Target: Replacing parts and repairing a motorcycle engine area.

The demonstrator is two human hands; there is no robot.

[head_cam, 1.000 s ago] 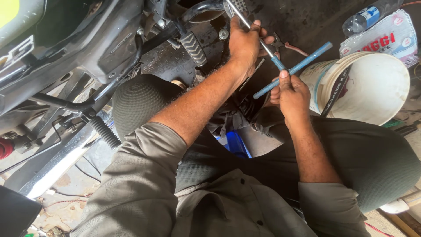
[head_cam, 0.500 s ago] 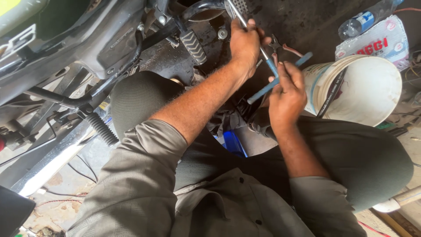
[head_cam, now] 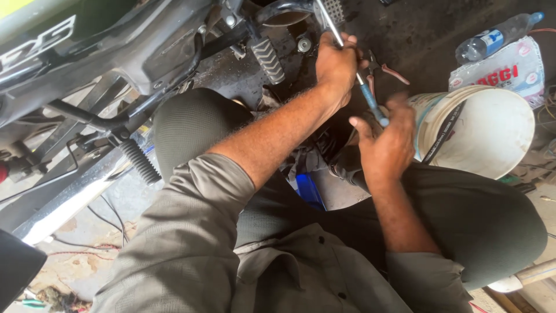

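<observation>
Oily dark floor (head_cam: 440, 35), upper frame; motorcycle (head_cam: 116, 64) upper left. White bucket (head_cam: 492, 133) at right, contents unclear. Left hand (head_cam: 337, 66) and right hand (head_cam: 385, 145) both grasp blue-handled tool (head_cam: 366, 95), centre-right.

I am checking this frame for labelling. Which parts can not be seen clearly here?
- Head view: tip of the blue-handled tool is hidden behind the left hand.
- Right hand fingers are motion-blurred; its grip is unclear.
- Motorcycle is cut off by top and left edges.
- Inside of white bucket: contents indistinct.
</observation>
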